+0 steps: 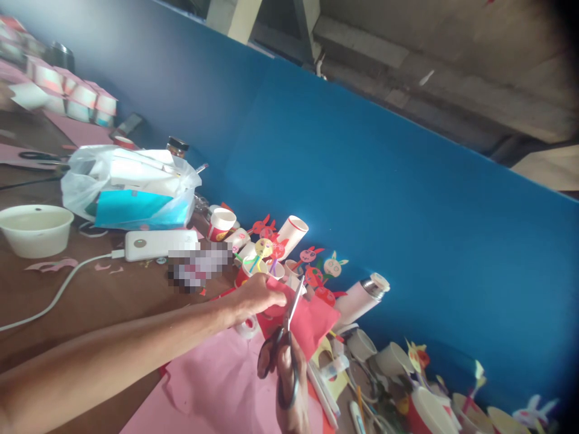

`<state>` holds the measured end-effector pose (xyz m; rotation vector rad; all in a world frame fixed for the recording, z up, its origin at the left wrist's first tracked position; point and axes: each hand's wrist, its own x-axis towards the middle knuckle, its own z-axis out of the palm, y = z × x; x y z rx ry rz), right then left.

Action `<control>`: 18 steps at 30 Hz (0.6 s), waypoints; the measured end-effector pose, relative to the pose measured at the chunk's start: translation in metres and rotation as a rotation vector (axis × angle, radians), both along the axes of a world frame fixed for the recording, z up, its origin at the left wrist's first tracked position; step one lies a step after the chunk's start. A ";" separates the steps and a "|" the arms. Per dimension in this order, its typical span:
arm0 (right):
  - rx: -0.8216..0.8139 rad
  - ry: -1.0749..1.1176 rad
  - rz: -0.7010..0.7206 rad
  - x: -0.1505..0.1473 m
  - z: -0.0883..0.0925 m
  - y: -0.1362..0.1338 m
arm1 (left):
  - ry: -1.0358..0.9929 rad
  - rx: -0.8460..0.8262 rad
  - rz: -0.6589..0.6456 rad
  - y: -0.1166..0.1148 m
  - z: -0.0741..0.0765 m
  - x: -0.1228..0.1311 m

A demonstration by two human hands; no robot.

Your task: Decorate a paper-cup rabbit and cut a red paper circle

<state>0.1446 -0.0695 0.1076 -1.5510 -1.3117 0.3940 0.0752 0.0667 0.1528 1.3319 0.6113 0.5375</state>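
Note:
A sheet of red paper (316, 319) is pinched at its upper left by my left hand (260, 296), thumb on top. My right hand (289, 377) has its fingers through the dark handles of a pair of scissors (296, 304). The scissors' blades point up across the red paper, close to my left thumb; whether they are cutting into it I cannot tell. Large pink paper (203, 380) lies on the table beneath both hands. A roll of clear tape (248, 327) sits just below my left wrist.
Paper cups holding rabbit-face cutouts (332, 265) and a white thermos (364, 298) stand behind my hands, along a blue partition (384, 181). On the left are a white power bank (158, 244) with a cable, a white bowl (36, 232) and a stuffed plastic bag (85, 181).

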 end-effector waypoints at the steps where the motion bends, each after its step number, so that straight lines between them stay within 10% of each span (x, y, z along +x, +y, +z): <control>1: 0.005 0.010 0.008 0.000 0.000 0.000 | 0.000 0.000 0.000 0.000 0.000 0.000; 18: -0.052 0.065 -0.002 0.008 0.005 -0.005 | 0.016 -0.006 0.001 0.004 0.006 -0.003</control>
